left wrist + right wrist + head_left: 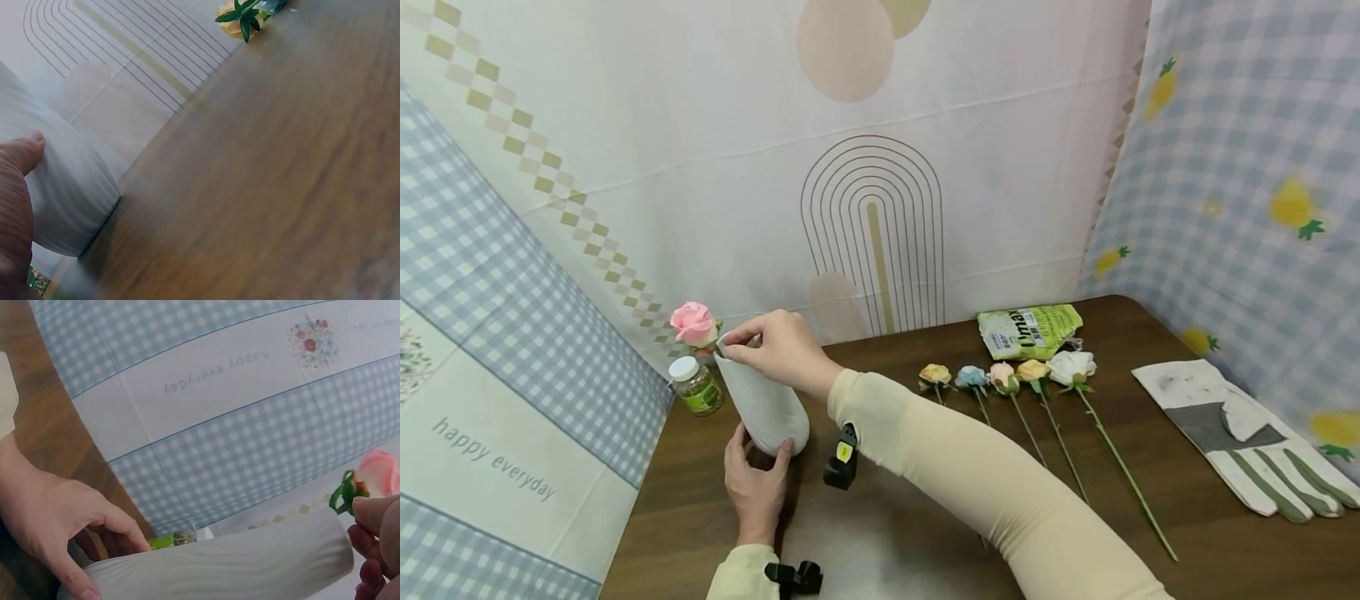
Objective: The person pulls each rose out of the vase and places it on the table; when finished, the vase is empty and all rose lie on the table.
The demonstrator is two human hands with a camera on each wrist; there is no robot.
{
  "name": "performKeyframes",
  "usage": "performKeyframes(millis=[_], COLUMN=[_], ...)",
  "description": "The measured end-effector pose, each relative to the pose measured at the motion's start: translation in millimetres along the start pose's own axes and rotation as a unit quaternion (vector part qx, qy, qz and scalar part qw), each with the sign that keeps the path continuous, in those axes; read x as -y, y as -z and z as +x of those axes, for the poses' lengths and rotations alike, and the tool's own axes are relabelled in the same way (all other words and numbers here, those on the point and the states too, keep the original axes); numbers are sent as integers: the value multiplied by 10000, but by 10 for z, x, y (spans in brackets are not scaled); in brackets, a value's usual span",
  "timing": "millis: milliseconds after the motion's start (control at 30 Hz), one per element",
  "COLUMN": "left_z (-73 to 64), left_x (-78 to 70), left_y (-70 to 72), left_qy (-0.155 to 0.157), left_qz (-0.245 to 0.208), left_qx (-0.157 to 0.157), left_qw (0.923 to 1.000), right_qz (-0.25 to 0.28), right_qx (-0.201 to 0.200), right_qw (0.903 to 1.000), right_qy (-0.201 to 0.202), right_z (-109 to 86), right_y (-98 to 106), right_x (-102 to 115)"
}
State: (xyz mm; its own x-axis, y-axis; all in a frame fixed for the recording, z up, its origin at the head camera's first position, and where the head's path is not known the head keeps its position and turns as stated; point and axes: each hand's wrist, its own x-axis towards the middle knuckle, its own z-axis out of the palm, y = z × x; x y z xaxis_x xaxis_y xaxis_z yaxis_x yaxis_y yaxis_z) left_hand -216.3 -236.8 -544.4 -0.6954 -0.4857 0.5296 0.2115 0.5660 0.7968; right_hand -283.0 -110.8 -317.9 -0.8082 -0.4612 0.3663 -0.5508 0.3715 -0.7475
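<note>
A white ribbed vase (758, 400) stands on the table at the left. My left hand (756, 487) grips it low down, thumb on the near side and fingers round the other; the left wrist view shows the thumb against the vase wall (69, 187). At the vase's mouth my right hand (786, 350) pinches just below the head of a pink rose (694, 323). In the right wrist view, the fingertips of the right hand (375, 547) meet under the rose's green leaves (345, 492), beside the rim. The rose's stem is hidden.
A small jar with a white lid (698, 387) stands behind the vase. Several artificial roses (1002, 379) lie in a row to the right, the white one (1072, 367) outermost. Beyond them are a green packet (1030, 332) and a white-and-grey glove (1247, 433). Cloths hang round the table.
</note>
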Motion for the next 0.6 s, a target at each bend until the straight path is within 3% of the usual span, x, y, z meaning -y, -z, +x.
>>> performKeyframes(millis=[367, 600], left_z=[-5, -9], left_x=[-11, -4], left_y=[-28, -12], left_qy=[-308, -348], left_qz=[126, 162], left_qx=[-236, -277], left_qw=[9992, 9989], right_qz=[-1111, -1225], right_qx=[-23, 193], right_qw=[9924, 9896], right_qy=[522, 731], right_z=[116, 106], right_y=[-119, -136], right_x=[-69, -85])
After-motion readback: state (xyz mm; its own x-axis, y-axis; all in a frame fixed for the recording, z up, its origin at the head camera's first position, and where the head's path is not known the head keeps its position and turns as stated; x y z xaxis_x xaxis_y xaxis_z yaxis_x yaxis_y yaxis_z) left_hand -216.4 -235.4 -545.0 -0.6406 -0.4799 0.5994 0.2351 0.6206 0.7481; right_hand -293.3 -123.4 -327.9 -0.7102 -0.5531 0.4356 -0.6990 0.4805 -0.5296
